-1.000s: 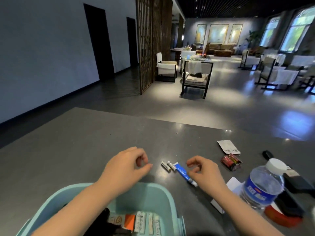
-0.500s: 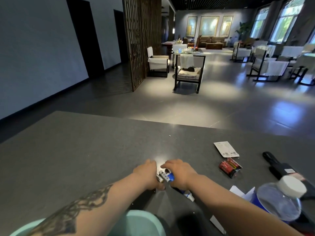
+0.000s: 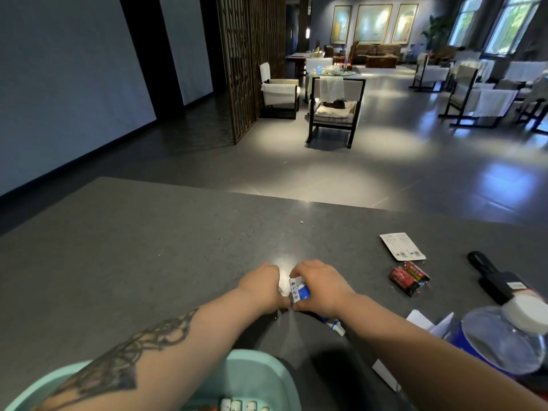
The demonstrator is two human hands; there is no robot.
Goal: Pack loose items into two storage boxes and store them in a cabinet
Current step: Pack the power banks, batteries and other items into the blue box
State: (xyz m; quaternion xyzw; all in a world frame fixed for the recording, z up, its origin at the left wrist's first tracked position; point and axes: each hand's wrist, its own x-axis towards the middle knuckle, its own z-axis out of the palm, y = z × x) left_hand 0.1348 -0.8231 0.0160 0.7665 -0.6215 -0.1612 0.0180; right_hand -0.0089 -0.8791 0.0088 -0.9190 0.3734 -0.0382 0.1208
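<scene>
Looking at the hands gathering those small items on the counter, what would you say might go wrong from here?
The batteries and blue tube are bunched between the left hand and right hand; one might slip out and roll away. The right forearm lies close to the water bottle, so lifting toward the teal box could knock it over.

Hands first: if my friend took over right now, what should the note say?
Left hand and right hand are closed together over small batteries and a blue-and-white tube on the counter.
Teal box sits near you, some items already inside.
Left to pack: red battery pack, white card, black tool, water bottle.
No second box or cabinet in view.
</scene>
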